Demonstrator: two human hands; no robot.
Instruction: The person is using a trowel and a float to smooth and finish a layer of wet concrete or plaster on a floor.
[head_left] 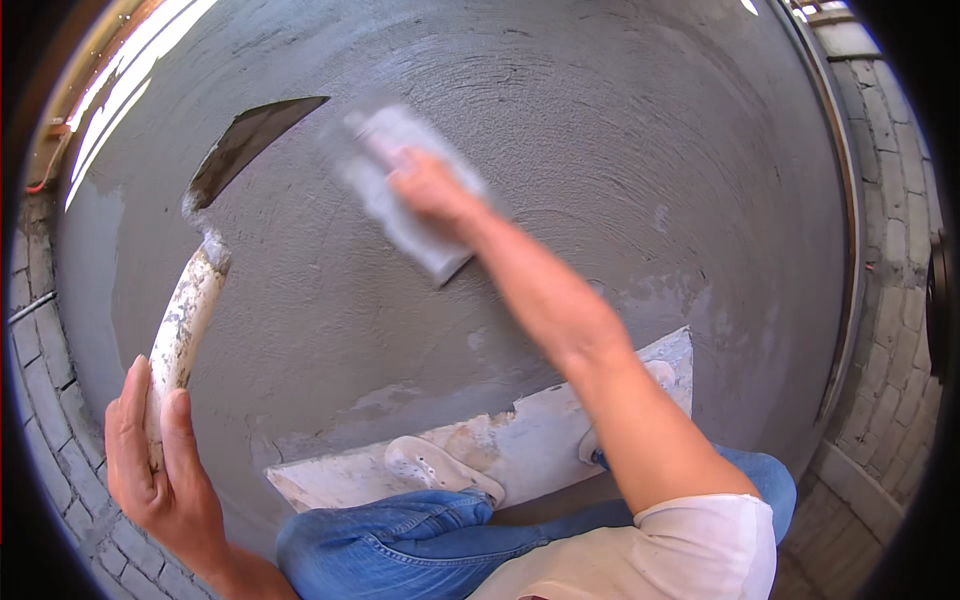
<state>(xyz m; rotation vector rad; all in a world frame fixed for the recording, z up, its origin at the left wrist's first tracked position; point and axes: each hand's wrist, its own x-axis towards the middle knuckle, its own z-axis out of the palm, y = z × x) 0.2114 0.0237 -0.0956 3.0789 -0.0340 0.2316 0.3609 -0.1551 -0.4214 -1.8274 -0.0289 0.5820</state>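
My left hand (pixel 165 475) is wrapped around the lower end of a pale, cement-spattered handle. It belongs to a trowel (pixel 185 310) held tilted up, its pointed metal blade toward the far side. Out over the grey cement surface (pixel 640 150), my right hand (pixel 432 188) grips a flat rectangular finishing float (pixel 415 235). Motion smears the float and that hand; its base appears to lie on the cement. Curved sweep marks run across the cement beyond and to the right of it.
A worn whitish board (pixel 535 440) lies on the cement under my shoes (pixel 435 465). Block walls stand at the left (pixel 60 390) and right (pixel 885 340). A straight edge strip (pixel 848 200) borders the cement at right. Bright sunlight falls at the far left.
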